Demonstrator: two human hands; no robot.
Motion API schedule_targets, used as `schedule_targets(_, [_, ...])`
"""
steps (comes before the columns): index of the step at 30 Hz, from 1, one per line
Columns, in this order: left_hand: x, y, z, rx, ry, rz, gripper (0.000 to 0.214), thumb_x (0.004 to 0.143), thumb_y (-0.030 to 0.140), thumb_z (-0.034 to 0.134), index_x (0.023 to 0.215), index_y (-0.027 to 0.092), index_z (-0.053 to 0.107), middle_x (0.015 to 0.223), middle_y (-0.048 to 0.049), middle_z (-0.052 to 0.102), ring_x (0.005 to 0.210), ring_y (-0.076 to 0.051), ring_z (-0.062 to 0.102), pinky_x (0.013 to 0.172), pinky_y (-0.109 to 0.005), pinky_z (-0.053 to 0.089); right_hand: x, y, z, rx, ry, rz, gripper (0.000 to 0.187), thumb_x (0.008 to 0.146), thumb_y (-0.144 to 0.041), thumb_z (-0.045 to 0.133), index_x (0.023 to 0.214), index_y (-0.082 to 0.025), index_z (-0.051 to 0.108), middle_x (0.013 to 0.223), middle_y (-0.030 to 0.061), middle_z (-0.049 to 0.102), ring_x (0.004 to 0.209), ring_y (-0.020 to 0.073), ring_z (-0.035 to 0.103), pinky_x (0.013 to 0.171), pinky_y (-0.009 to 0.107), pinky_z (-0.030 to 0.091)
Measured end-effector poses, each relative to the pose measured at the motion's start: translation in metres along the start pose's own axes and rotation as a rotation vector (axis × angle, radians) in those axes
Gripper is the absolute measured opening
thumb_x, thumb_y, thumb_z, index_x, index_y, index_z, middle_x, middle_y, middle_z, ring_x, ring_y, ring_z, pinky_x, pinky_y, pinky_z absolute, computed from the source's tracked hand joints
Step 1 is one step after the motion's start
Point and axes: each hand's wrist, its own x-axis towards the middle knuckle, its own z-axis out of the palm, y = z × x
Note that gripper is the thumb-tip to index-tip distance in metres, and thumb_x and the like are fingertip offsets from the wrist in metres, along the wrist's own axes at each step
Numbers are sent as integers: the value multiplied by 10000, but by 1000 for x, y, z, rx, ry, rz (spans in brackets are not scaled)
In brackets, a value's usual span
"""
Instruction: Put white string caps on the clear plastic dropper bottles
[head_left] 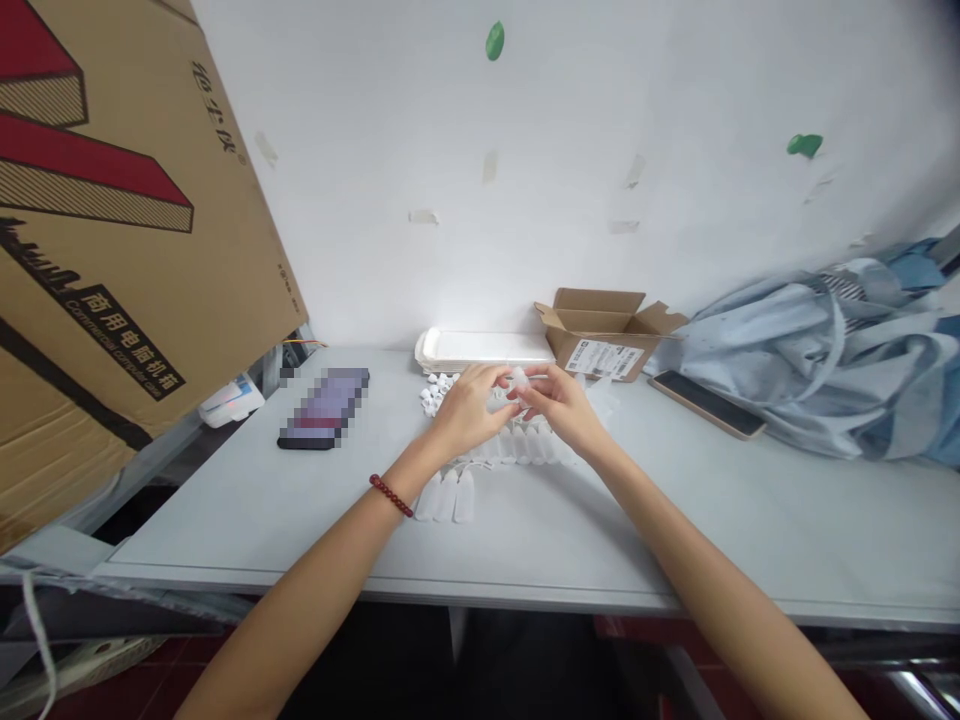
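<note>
My left hand (472, 405) and my right hand (559, 400) meet above the middle of the table. Between their fingertips is a small translucent white plastic piece (519, 378), its exact kind unclear. Both hands have their fingers closed on it. Below the hands lies a row of flat-looking translucent white pieces with narrow tops (525, 445), partly covered by the hands. Several similar pieces (448, 497) lie side by side nearer the front edge. Small white cap-like parts (435, 393) are heaped just left of my left hand. More clear pieces (602, 398) show beyond my right hand.
Behind the hands stand a long white box (487, 347) and an opened small carton (607, 345). One phone (326, 408) lies left, another (707, 403) right, beside bunched blue-grey cloth (825, 350). A large cardboard box (150, 250) leans in at the left of the grey table (300, 530).
</note>
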Motion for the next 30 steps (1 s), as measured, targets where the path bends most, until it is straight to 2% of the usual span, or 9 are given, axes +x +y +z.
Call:
schedule_targets(5, [-2, 6, 1, 35, -24, -27, 474, 746, 249, 682, 1178, 208, 490, 948, -47, 606, 982, -231, 546, 812, -358, 465, 0, 2, -1, 11, -3, 10, 327, 755, -397, 651, 953, -182, 503, 825, 67, 698, 702, 170, 639, 641, 327, 528])
schedule_targets(9, [-3, 7, 0, 46, -36, -11, 463, 749, 280, 691, 1164, 209, 497, 941, -41, 597, 975, -222, 536, 822, -350, 457, -1, 0, 1, 46, -6, 13, 318, 756, -374, 660, 954, -180, 503, 802, 68, 693, 767, 197, 652, 653, 336, 536])
schedule_targets(15, [-3, 6, 2, 54, -47, -13, 478, 756, 295, 682, 1177, 197, 477, 938, -49, 597, 986, -236, 530, 808, -358, 452, -4, -3, 2, 52, -13, 40, 318, 758, -371, 651, 957, -180, 493, 802, 63, 700, 756, 196, 659, 669, 347, 537])
schedule_targets(20, [0, 8, -7, 71, -123, -7, 417, 733, 308, 684, 1099, 201, 514, 948, -55, 601, 975, -251, 523, 784, -362, 450, -4, -1, 1, -13, -60, 46, 297, 776, -376, 642, 934, -183, 482, 759, 46, 693, 648, 159, 645, 628, 311, 518])
schedule_targets(24, [-4, 9, -27, 79, -306, 8, 366, 692, 311, 700, 1010, 202, 555, 977, -59, 586, 947, -247, 518, 778, -365, 448, -4, -2, -2, -91, -230, 142, 293, 782, -415, 641, 893, -182, 504, 650, 20, 657, 603, 164, 650, 559, 281, 502])
schedule_targets(30, [-31, 20, -54, 47, -477, -4, 418, 673, 349, 716, 1032, 213, 551, 997, -51, 559, 973, -234, 492, 814, -356, 443, -14, -21, -4, -200, -651, 239, 348, 794, -502, 595, 806, -155, 572, 752, 68, 707, 629, 164, 669, 525, 242, 452])
